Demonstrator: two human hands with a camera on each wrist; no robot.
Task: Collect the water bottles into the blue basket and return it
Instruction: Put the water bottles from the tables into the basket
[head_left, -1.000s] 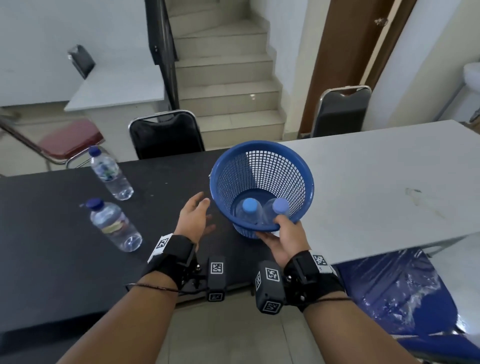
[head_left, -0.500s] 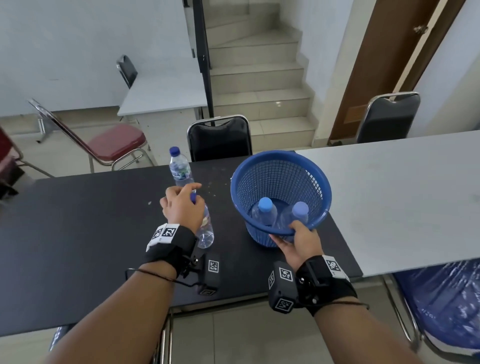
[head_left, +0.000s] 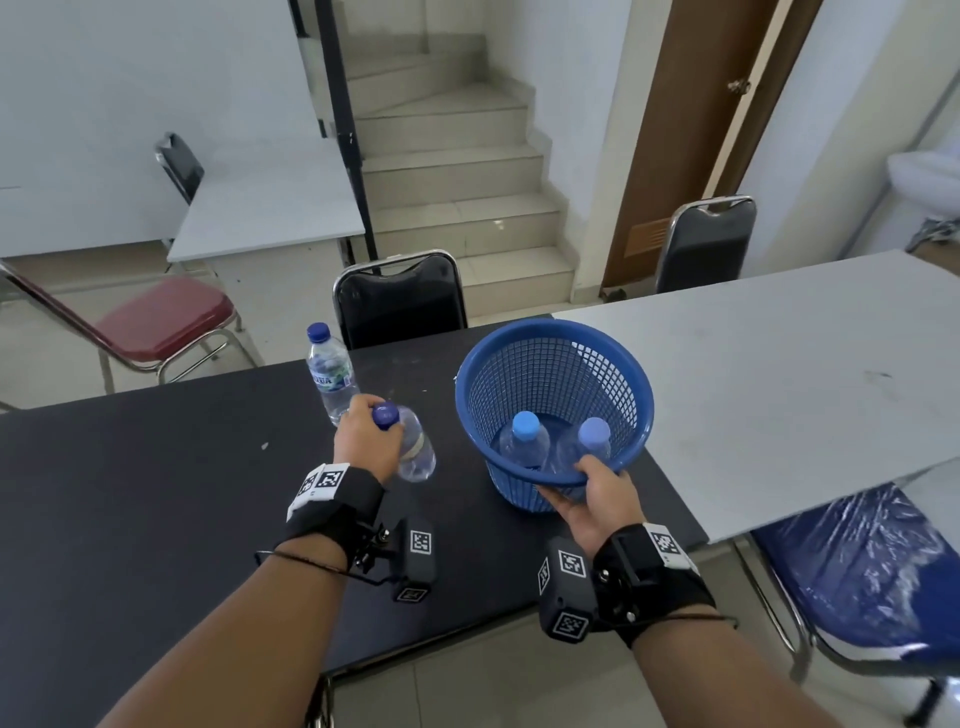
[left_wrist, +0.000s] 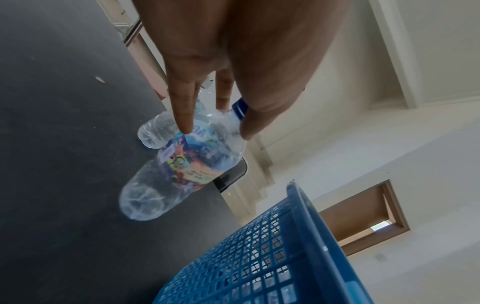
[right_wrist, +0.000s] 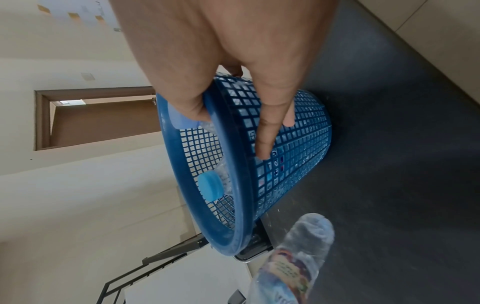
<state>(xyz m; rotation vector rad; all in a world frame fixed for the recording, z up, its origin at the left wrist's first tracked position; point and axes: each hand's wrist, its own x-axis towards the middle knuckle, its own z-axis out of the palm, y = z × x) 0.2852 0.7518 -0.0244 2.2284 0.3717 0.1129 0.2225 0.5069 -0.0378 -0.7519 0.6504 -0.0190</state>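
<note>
Midway through the collection, a person's left hand (head_left: 368, 439) grips a water bottle (head_left: 413, 448) by its neck, fingers curled just under the blue cap, base clear of the black desk (head_left: 156, 493). Best practice now: swing it over the rim and lower it base-first beside the two bottles already inside. Meanwhile the right hand (head_left: 597, 496) pinches the blue basket (head_left: 553, 364) at its near rim, tilting it. One more bottle (head_left: 329, 368) stands upright just beyond.
</note>
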